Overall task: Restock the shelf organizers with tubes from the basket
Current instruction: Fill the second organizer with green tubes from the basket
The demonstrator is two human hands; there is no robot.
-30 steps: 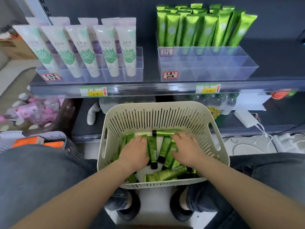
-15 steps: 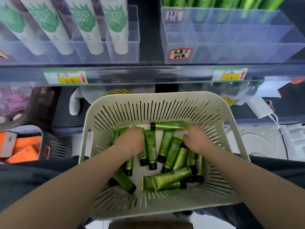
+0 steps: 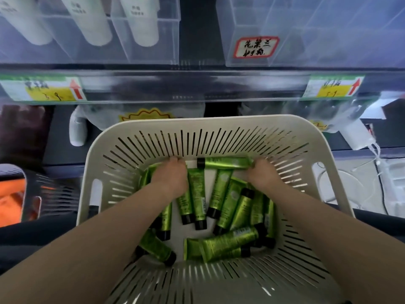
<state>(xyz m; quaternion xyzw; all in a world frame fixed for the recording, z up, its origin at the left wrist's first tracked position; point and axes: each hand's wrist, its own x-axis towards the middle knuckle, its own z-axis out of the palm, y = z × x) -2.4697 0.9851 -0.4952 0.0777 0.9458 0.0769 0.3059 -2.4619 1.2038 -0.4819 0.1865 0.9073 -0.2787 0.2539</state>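
Observation:
A cream slotted basket (image 3: 208, 122) sits on my lap and holds several green tubes (image 3: 219, 191) with black caps, lying loose in a heap. Both my hands are inside it at the far wall. My left hand (image 3: 171, 178) presses down on tubes at the left, its fingers curled under, and what they hold is hidden. My right hand (image 3: 264, 175) has its fingers closed over the crimped end of one green tube (image 3: 225, 162) that lies crosswise. Above, a clear shelf organizer (image 3: 317, 40) with a handwritten label (image 3: 255, 47) shows bare compartments.
A second clear organizer (image 3: 153, 55) at the upper left holds white tubes (image 3: 142, 25). The shelf's front rail (image 3: 197, 84) carries yellow price tags. A dark crate with orange items (image 3: 13, 200) stands at the left. A white charger (image 3: 357, 137) with cables lies at the right.
The view has dropped and closed in on the basket. Both hands slid forward to the basket's far wall, and the right hand reached the crosswise tube's end.

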